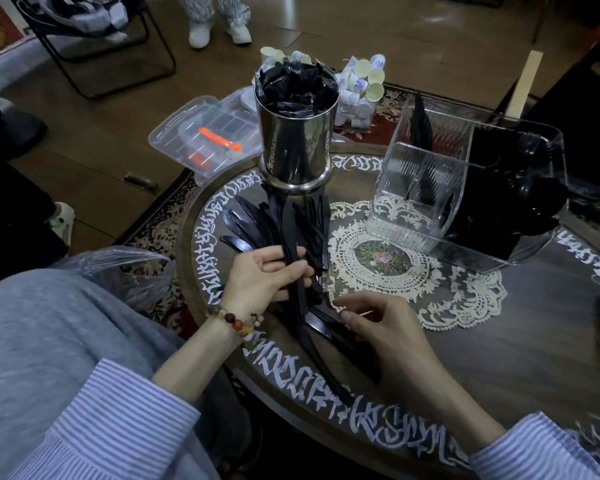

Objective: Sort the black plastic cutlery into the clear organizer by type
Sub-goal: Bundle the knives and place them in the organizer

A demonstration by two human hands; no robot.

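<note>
I see two hands over the round dark table (499,341); my left hand (257,275) curls its fingers and thumb round a bundle of black cutlery (293,258), several long pieces held together, too overlapped for me to count; my right hand (378,323) has its fingers drawn in close and pinches something thin and pale at the fingertips, beside the lace doily (413,271), though I cannot tell what it is. More loose black pieces (253,223) fan out flat on the table between the left hand and one steel canister (297,140); I make out roughly a dozen, but the dark shapes merge. The canister stands upright and is stuffed with black wrapped packets, number unclear. One clear organizer (426,188) stands at the far right of the table; I can see at least three compartments; the near-left one looks almost bare, one behind it holds a few upright black pieces, and the right side is packed black, types hard to tell. Behind the canister sits one clear lidded box (187,129) with an orange item inside, and a heap of small pale cups (361,84), partly hidden. One beaded bracelet (236,320) circles the left wrist; both striped sleeves are cut off by the frame edge.
</note>
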